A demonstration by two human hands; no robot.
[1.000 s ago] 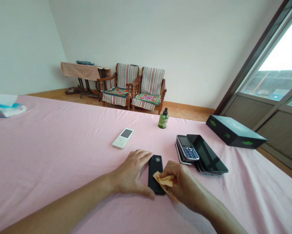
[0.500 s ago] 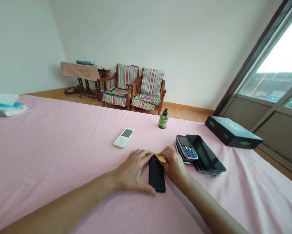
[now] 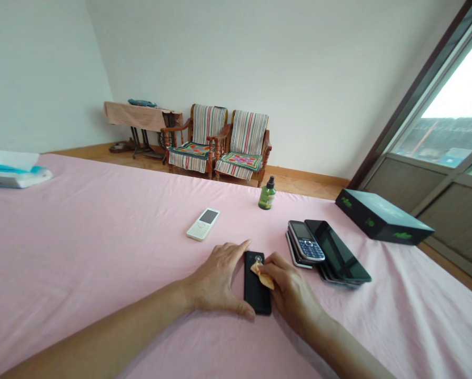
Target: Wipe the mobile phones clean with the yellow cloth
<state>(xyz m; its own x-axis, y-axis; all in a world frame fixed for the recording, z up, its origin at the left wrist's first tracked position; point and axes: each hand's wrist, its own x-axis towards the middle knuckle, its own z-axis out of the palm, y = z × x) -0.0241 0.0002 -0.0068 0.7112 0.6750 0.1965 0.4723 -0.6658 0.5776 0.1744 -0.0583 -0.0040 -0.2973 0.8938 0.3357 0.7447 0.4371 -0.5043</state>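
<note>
A black mobile phone lies back side up on the pink cloth, its round camera near the top end. My left hand spans the phone's left side, with the index finger at the top corner and the thumb against the bottom corner, holding it in place. Pinched in my right hand is a small yellow-orange cloth, pressed on the phone's back just below the camera. Beyond my left hand lies a white keypad phone. A dark keypad phone tops a stack right of my right hand.
Beside that stack are several flat black devices, piled up. A green spray bottle stands near the far edge of the pink cloth. At the right is a black box; a tissue pack lies far left.
My right hand has slid the cloth from the phone's top edge down onto its back, uncovering the camera. My left hand keeps its place, its index finger now straighter. The view has shifted slightly.
</note>
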